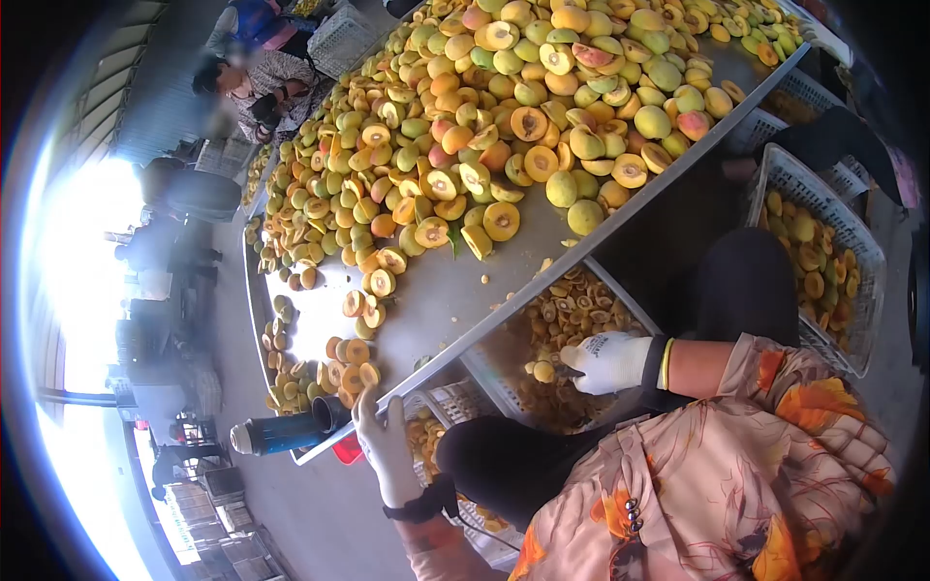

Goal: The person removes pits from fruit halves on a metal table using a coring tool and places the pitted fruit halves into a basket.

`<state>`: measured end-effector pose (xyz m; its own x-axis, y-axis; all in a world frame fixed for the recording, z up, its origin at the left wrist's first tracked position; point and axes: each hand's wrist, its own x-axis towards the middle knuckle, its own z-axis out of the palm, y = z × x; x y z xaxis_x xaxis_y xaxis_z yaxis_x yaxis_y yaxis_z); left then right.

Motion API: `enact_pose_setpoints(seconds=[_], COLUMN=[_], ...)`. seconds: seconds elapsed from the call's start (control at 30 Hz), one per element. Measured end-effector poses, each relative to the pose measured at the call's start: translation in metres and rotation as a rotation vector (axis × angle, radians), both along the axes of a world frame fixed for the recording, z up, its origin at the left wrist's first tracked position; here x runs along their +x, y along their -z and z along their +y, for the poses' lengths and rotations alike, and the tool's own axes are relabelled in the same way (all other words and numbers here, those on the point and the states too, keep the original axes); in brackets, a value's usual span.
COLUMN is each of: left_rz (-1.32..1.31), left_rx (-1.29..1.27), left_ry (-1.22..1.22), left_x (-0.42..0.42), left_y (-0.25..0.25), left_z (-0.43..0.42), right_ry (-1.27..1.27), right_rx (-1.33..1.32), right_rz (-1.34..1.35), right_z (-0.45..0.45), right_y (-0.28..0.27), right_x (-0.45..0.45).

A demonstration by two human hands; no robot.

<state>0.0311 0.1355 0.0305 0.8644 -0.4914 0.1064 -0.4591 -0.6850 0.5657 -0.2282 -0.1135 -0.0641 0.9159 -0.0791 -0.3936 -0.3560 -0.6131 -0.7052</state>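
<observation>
My left hand (pixel 383 436), in a white glove, is raised at the near edge of the metal table (pixel 426 315). Its thumb stands apart from the fingers, which reach toward several halved peaches (pixel 349 368); I see nothing held in it. My right hand (pixel 608 363), also gloved in white, is over a bin of peach pits and scraps (pixel 572 315) below the table edge. Its fingers are curled, and what they hold, if anything, cannot be made out. Small pale yellow pieces (pixel 541 371) show just beside its fingertips.
A large heap of halved peaches (pixel 465 126) covers much of the table. A blue bottle (pixel 276 434) with a dark cup (pixel 330 413) lies at the left corner. A white crate of peaches (pixel 823 252) stands at right. Another person (pixel 276 92) sits across the table.
</observation>
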Motion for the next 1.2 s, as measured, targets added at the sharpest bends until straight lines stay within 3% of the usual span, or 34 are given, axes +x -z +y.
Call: enact_pose_setpoints(seconds=[0.13, 0.23, 0.3, 0.4, 0.5, 0.57, 0.6, 0.63, 0.73, 0.83, 0.87, 0.93, 1.0, 1.1, 1.2], left_rz=[-0.245, -0.171, -0.213, -0.236, -0.002, 0.094, 0.140, 0.345, 0.824, 1.064, 1.093, 1.009, 0.862, 0.536, 0.703], left_rx=[0.057, 0.167, 0.277, 0.306, 0.318, 0.159, 0.074, -0.124, -0.654, -0.851, -0.897, -0.902, -0.865, -0.709, -0.972], left_ry=[0.565, 0.896, 0.904, 0.720, 0.562, 0.495, 0.459, 0.425, 0.345, 0.326, 0.363, 0.303, 0.270, 0.347, 0.257], left_x=[0.028, 0.041, 0.054, 0.042, 0.029, 0.019, 0.016, 0.011, -0.017, -0.048, -0.053, -0.069, -0.096, -0.129, -0.150], left_y=[0.019, 0.049, 0.072, 0.074, 0.069, 0.063, 0.059, 0.056, 0.040, 0.024, 0.023, 0.022, 0.016, 0.008, -0.002], left_z=[-0.141, -0.235, -0.251, -0.254, -0.245, -0.225, -0.214, -0.200, -0.156, -0.119, -0.112, -0.096, -0.087, -0.078, -0.073], right_ry=[0.095, -0.021, 0.042, 0.114, 0.099, -0.124, -0.019, 0.077, 0.184, 0.032, 0.144, 0.196, 0.259, 0.226, 0.187], right_rx=[-0.067, -0.113, -0.116, -0.062, -0.120, -0.209, -0.192, -0.176, -0.207, -0.218, -0.179, -0.042, 0.129, 0.165, 0.105], right_rz=[-0.260, 0.023, -0.084, -0.157, -0.064, 0.119, 0.083, 0.052, -0.351, -0.016, -0.054, -0.378, -0.652, -0.813, -0.882], right_z=[0.012, -0.006, -0.010, -0.011, -0.006, -0.019, -0.014, -0.009, 0.000, -0.005, 0.001, 0.013, 0.039, 0.060, 0.074], right_y=[0.028, 0.063, 0.034, 0.001, 0.043, 0.048, 0.028, 0.009, -0.008, 0.020, 0.010, -0.006, -0.033, -0.077, -0.066], right_x=[0.000, -0.014, -0.011, -0.007, -0.004, -0.015, -0.014, -0.013, -0.016, -0.021, -0.022, -0.018, -0.013, -0.012, -0.005])
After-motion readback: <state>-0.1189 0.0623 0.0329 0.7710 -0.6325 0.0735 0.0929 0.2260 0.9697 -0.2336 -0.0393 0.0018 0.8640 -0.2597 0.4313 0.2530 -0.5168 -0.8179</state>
